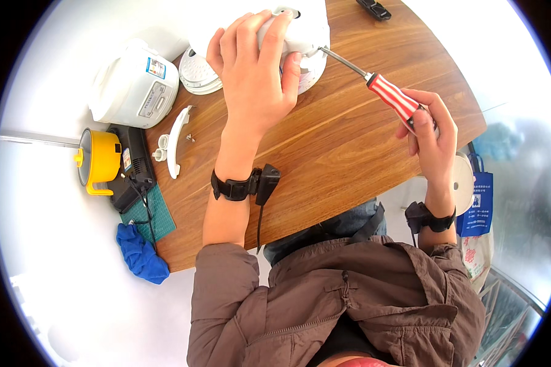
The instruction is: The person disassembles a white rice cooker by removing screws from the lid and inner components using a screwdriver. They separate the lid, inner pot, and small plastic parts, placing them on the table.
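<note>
My left hand spreads its fingers over a white rounded appliance at the far edge of the view, the thumb gripping its near side. In my right hand is a screwdriver with a red-and-white striped handle. Its metal shaft points up and left, and the tip meets the appliance's right side; whatever it touches there is too small to make out. Left of my left hand lies a white perforated part. A curved white handle, small white round parts and tiny screws rest nearer to me.
On the left stand a white rice cooker and a yellow pot beside a black box with a cable. A green mat and blue cloth lie below. A blue bag hangs right of the wooden table.
</note>
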A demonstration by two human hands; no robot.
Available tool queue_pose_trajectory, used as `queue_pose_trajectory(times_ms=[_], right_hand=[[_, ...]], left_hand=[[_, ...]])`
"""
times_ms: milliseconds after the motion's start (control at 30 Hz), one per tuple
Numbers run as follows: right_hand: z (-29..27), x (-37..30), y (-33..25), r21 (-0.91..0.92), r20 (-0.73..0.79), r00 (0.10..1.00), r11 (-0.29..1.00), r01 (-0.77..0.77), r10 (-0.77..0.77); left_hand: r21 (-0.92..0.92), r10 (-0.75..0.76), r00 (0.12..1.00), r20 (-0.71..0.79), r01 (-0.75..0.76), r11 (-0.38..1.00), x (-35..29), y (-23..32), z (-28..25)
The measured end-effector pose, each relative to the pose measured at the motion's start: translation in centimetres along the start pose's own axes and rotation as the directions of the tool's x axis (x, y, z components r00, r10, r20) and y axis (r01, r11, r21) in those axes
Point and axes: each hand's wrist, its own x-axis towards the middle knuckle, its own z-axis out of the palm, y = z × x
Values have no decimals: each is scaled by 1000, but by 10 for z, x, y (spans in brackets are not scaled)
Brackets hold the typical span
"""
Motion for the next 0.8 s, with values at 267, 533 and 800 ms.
queue_pose_trajectory(times_ms=[267,533,800], right_hand=[[4,3,8,124,-97,989,985,120,-108],[18,13,12,-288,-212,838,852,438,-503],[8,4,9,100,-184,983,994,40,-21]], left_hand=[[-32,-38,999,-33,37,999,0,4,0],[-35,-37,999,-37,36,999,1,4,-2],[177,22,995,96,-39,983,19,22,-24]])
